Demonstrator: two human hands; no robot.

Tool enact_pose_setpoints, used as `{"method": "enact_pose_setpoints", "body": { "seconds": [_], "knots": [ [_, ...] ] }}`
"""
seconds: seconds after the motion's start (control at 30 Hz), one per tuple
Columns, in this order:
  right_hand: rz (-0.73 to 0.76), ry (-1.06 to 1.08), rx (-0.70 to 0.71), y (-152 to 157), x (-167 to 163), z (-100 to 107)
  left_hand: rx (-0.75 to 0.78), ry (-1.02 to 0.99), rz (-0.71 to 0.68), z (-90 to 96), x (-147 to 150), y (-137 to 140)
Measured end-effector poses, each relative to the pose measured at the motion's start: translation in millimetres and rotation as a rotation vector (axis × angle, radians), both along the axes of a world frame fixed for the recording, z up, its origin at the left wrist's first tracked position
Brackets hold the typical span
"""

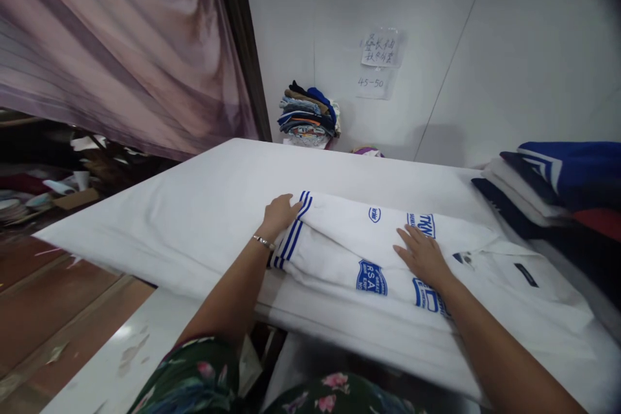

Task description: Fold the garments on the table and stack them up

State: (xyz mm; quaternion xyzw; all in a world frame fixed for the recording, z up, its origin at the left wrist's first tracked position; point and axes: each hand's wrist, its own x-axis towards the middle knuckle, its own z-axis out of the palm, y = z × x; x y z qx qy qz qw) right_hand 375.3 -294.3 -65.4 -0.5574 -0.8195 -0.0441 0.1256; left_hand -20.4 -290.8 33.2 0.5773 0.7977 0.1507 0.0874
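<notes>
A white collared shirt (334,233) with blue printed badges and blue-striped edges lies folded lengthwise on the white-covered table (218,207). Its collar (504,242), with a dark label inside, points to the right. At the left end, my left hand (280,215) has its fingers closed on the striped edge; the thumb is partly hidden. My right hand (423,257) rests flat on the middle of the shirt with fingers spread, covering part of the blue lettering. A silver bracelet (263,242) circles my left wrist.
Folded dark, white and blue garments (538,181) are piled at the table's right side. Behind the table's far edge, a stack of folded clothes (309,113) stands by the wall. A pinkish curtain (145,45) hangs at left. Handwritten papers (381,48) are stuck on the wall.
</notes>
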Motion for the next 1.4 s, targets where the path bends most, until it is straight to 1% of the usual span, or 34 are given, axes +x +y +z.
{"method": "enact_pose_setpoints", "body": {
  "seconds": [0.07,0.13,0.23,0.37,0.5,0.6,0.73,0.83,0.9,1.0,1.1,1.17,1.27,1.4],
  "knots": [
    [-0.004,0.003,-0.007,0,0,1,-0.111,0.024,0.053,-3.4,-5,8],
    [-0.004,0.007,-0.011,-1,-1,2,-0.208,0.015,0.044,-7.2,-7,16],
    [-0.001,0.013,-0.011,0,-1,1,-0.257,-0.002,0.004,-12.6,-8,26],
    [0.002,0.023,-0.007,-1,0,1,-0.249,-0.011,-0.016,-16.8,-10,35],
    [-0.009,0.026,-0.019,-2,-1,1,-0.224,-0.037,-0.04,-16.7,-9,40],
    [-0.016,0.029,-0.019,-2,-3,3,-0.165,-0.045,-0.075,-15.4,-6,41],
    [-0.006,0.04,-0.017,-3,-4,6,-0.059,-0.033,-0.159,-13.6,-2,40],
    [0.002,0.062,0.002,-4,-4,6,-0.026,-0.036,-0.188,-11.3,-5,41],
    [0.003,0.076,0.011,-3,-3,5,-0.044,-0.079,-0.161,-8.5,-9,41],
    [0.01,0.083,0.009,-2,-1,3,-0.125,-0.146,-0.115,-1.7,-15,38],
    [0.019,0.083,0.009,-1,1,2,-0.216,-0.161,-0.132,6.2,-17,29],
    [0.017,0.081,0.009,-1,1,3,-0.252,-0.165,-0.172,9.8,-15,22],
    [0.017,0.069,0.005,-1,2,3,-0.232,-0.151,-0.247,10.0,-12,14],
    [0.02,0.07,0.02,-2,2,3,-0.121,-0.094,-0.319,2.8,-10,14]
  ]
}}
